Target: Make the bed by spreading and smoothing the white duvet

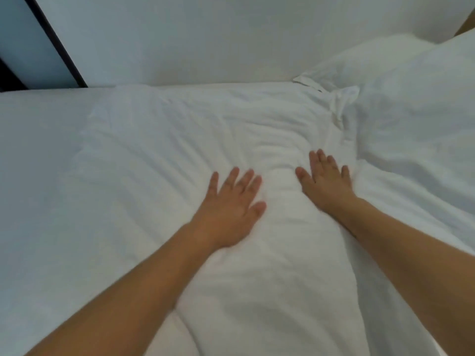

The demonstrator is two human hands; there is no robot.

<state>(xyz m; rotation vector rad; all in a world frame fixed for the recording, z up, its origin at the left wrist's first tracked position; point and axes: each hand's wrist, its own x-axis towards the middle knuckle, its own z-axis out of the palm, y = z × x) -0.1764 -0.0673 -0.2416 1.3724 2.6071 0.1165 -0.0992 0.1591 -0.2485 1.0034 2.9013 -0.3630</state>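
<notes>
Head view, left hand [228,211] and right hand [326,182] — both flat, fingers spread, gripping nothing — on white duvet [159,140]

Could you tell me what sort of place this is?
Most likely a bedroom: a bed under a white duvet, a pillow at the right, a plain wall behind. Both hands, left hand and right hand, press flat on the duvet.

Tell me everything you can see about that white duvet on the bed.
The white duvet looks like soft, puffy cotton, creased with shallow wrinkles and bunched into a ridge between the hands. The left hand and right hand lie flat on it, fingers spread. Its far right corner is crumpled against a white pillow.
</notes>
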